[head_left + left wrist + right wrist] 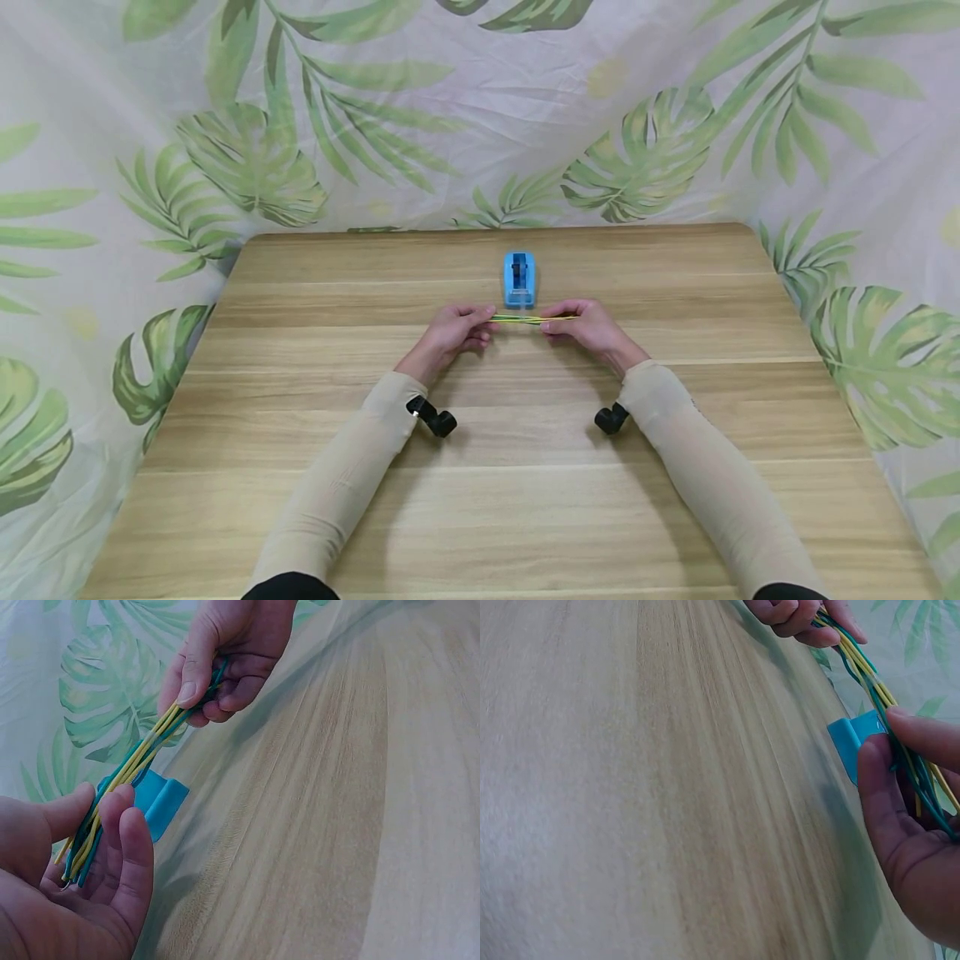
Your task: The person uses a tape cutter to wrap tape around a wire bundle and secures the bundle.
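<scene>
A thin bundle of yellow and green wires [519,319] stretches between my two hands, above the table in front of a blue tape dispenser [519,280]. My left hand [455,327] pinches one end between thumb and fingers. At the other end, my right hand [585,325] pinches the bundle the same way. In the left wrist view, the loose wire ends stick out past the left thumb over the palm. The right wrist view shows several strands of the wires [881,690] running side by side, with part of the dispenser [847,742] behind the right fingertips.
The wooden table [517,500] has rounded far corners. Behind it and at its sides hangs a white cloth [517,108] printed with green leaves. A small black camera is strapped at each wrist.
</scene>
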The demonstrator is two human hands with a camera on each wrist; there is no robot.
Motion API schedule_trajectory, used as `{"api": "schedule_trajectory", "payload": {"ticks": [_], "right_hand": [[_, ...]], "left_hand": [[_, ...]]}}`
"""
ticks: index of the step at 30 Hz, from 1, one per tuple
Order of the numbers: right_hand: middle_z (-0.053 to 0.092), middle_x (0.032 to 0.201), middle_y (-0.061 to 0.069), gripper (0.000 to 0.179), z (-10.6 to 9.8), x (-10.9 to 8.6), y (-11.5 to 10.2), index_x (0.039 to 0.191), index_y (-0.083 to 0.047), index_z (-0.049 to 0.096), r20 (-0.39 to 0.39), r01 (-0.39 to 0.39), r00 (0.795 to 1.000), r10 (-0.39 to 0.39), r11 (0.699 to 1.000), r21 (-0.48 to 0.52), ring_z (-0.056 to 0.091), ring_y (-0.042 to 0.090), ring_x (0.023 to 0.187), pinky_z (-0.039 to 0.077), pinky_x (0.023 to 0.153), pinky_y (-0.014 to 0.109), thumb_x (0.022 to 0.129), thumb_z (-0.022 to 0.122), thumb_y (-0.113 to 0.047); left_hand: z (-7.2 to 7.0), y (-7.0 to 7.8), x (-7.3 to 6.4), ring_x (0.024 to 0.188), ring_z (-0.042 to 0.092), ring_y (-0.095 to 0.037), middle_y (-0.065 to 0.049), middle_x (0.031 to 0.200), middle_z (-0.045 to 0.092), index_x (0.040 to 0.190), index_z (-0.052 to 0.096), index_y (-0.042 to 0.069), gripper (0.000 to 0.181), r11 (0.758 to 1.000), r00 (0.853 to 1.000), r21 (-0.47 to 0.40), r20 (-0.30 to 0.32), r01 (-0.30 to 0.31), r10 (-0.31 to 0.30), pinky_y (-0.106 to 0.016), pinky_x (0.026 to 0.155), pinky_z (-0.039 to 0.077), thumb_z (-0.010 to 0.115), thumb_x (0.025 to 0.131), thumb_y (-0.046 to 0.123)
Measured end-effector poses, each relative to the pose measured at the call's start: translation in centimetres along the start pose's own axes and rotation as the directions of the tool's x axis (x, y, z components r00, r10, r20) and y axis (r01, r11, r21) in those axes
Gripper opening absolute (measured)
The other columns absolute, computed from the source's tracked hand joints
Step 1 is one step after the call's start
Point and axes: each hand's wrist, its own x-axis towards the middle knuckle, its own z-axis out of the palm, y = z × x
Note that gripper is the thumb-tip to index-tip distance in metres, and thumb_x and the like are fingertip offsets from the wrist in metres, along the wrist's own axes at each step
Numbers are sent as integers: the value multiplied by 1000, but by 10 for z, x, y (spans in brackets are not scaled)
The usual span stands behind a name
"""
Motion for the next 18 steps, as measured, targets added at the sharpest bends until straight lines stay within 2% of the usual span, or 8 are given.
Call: {"api": "schedule_trajectory", "payload": {"ticks": [5,10,15,18], "right_hand": [[66,104,10,31,0,0,0,118,4,70,-6,13,1000,-13,999,-43,66,17,82,59,80,33,88,77,-1],[64,106,12,33,0,0,-1,123,5,67,3,11,1000,-10,1000,-28,67,24,89,59,84,39,92,74,-4],[67,110,13,37,0,3,0,128,6,61,12,-7,1000,6,999,32,67,28,97,59,84,38,99,67,-17],[65,119,14,43,-1,5,1,135,5,55,23,-45,999,43,993,113,68,28,100,59,83,36,103,60,-24]], "left_hand": [[0,1,2,55,57,-10,-12,82,73,114,67,-6,26,1000,1000,0,-8,-12,12,-22,51,52,68,98,14],[0,1,2,55,56,-9,-11,81,73,116,66,-9,27,1000,1000,0,-5,-23,23,-21,52,52,68,97,10],[-2,1,2,57,58,-10,-10,81,73,119,66,-9,29,1000,1000,3,-1,-29,29,-21,54,53,69,96,8],[-3,0,3,57,59,-10,-11,81,73,117,67,-8,27,999,999,0,4,-52,52,-21,54,53,70,95,6]]}}
